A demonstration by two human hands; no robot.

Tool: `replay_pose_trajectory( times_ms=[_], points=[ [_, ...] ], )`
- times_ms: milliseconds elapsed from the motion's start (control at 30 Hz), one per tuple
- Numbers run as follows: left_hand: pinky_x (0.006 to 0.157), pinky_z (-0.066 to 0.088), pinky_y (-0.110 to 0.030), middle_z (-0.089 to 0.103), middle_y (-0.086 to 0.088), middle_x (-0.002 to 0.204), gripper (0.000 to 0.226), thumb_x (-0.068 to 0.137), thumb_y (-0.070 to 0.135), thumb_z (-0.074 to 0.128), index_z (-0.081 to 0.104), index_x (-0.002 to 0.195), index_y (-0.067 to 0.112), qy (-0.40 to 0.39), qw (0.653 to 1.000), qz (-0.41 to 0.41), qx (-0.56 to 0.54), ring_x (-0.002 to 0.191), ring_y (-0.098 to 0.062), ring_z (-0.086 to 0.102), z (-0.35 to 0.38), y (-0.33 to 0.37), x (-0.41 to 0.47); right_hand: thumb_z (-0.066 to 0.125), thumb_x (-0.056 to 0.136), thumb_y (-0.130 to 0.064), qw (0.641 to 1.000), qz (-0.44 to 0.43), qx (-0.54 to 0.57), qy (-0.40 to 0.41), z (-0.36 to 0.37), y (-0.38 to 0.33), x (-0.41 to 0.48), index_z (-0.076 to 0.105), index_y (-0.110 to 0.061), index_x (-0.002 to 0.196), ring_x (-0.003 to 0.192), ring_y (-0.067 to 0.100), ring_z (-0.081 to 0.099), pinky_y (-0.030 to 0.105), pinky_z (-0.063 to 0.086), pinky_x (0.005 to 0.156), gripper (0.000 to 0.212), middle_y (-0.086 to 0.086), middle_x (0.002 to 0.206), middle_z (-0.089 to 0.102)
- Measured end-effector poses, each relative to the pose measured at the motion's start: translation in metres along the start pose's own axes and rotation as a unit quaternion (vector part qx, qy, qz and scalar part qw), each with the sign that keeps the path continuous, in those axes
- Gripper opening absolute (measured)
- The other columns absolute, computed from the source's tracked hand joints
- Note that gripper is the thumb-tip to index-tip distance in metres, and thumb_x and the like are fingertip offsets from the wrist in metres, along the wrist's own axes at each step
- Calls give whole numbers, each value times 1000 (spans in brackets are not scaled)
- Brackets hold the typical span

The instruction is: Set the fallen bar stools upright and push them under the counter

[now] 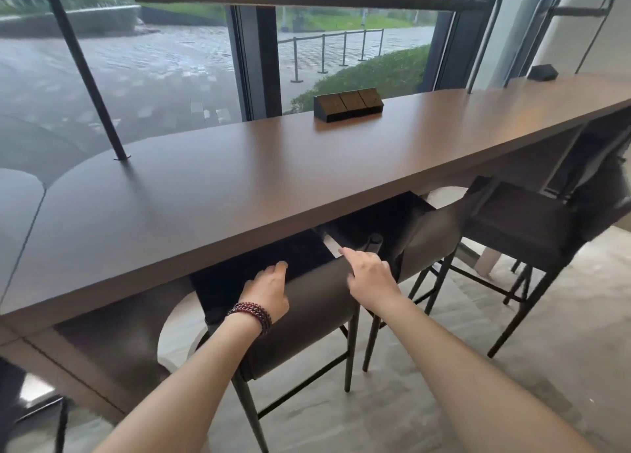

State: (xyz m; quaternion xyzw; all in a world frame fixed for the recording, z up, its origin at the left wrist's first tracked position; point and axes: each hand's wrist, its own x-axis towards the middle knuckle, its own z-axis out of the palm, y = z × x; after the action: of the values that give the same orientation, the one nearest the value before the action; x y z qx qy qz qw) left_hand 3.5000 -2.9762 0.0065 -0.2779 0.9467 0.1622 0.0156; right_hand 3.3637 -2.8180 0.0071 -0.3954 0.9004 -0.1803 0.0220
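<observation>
A dark brown bar stool (307, 312) with a curved low backrest stands upright in front of me, its black seat tucked under the long wooden counter (239, 193). My left hand (268, 290), with a red bead bracelet at the wrist, rests on top of the backrest, fingers curled over its edge. My right hand (370, 276) lies on the backrest's right end with fingers extended. A second stool (426, 234) stands upright just to the right, also under the counter. A third stool (532, 223) stands further right.
A black and wood socket box (348, 104) sits on the counter near the window. Slanted black metal posts (88, 73) rise from the countertop. The counter's rounded leg panel (112, 360) is at lower left. Pale floor (426, 401) spreads behind the stools.
</observation>
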Motion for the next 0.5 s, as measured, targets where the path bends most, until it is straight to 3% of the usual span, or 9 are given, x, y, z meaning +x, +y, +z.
replay_pose_trajectory(
  times_ms=[100, 233, 367, 500],
  points=[
    [99, 42, -41, 42, -7, 142, 64, 85, 7, 45, 23, 143, 20, -27, 998, -52, 9, 122, -29, 48, 5, 5, 12, 47, 91, -8, 998, -55, -24, -5, 4, 18, 27, 38, -21, 143, 130, 27, 39, 41, 30, 106, 55, 3, 140, 49],
    [86, 47, -37, 55, -9, 126, 53, 86, 14, 44, 30, 137, 18, -48, 990, -119, 58, 108, -29, 57, 11, 6, 20, 50, 89, -2, 988, -123, -83, -39, 8, 38, 60, 39, -18, 143, 141, 31, 27, 43, 20, 113, 58, 8, 145, 44],
    [75, 49, -34, 64, -6, 108, 20, 88, 21, 42, 54, 103, 19, -40, 975, -190, 111, 96, -28, 63, 18, 7, 16, 48, 90, -6, 971, -114, -163, -130, 8, 48, 83, 45, -17, 134, 137, 33, 31, 55, 7, 115, 45, 9, 136, 50],
    [74, 45, -32, 65, -2, 109, 20, 89, 20, 44, 59, 103, 21, -22, 954, -251, 162, 101, -24, 62, 20, 8, 10, 49, 87, 1, 965, -139, -181, -128, 10, 58, 84, 52, -16, 121, 129, 31, 40, 66, 2, 112, 39, 7, 119, 59]
  ],
)
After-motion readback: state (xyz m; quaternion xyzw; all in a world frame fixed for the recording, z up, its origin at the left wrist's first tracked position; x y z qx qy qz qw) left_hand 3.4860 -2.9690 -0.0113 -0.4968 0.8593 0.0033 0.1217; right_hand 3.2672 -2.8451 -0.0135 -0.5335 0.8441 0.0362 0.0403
